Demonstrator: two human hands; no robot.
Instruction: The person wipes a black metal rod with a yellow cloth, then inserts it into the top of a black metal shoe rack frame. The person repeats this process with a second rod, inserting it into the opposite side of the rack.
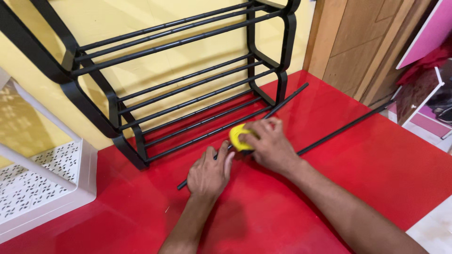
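Observation:
A thin black rod (288, 99) lies diagonally on the red floor (367, 178), running from near the black rack (188, 89) down toward me. My left hand (209, 174) presses down on the rod's near part, fingers closed over it. My right hand (269, 143) grips a small yellow object (237, 136), a cloth or tape by its look, held against the rod's middle. A second black rod (346, 126) lies apart on the floor to the right.
The black tiered rack stands against a yellow wall (117, 19). A white perforated plastic stool (42, 178) sits at the left. At the right are a wooden door (362, 42), a pink board (431, 30) and some clutter.

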